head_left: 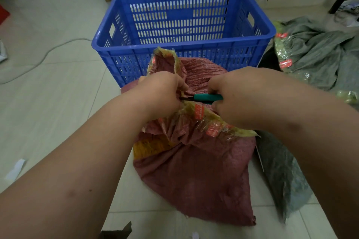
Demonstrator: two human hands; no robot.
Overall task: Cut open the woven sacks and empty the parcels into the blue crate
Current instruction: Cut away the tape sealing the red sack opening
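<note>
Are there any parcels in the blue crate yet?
No, the blue crate looks empty: only its slotted walls and the floor behind show through, while both hands work on the red sack.

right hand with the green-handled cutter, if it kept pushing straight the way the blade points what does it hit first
The cutter in the right hand points leftward, so it would likely first meet the left hand gripping the red sack; depth is unclear.

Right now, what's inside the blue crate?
No parcels visible in the blue crate: only bare slotted walls show. Its floor is hidden by the near wall and the red sack, which the left hand and right hand hold.
</note>
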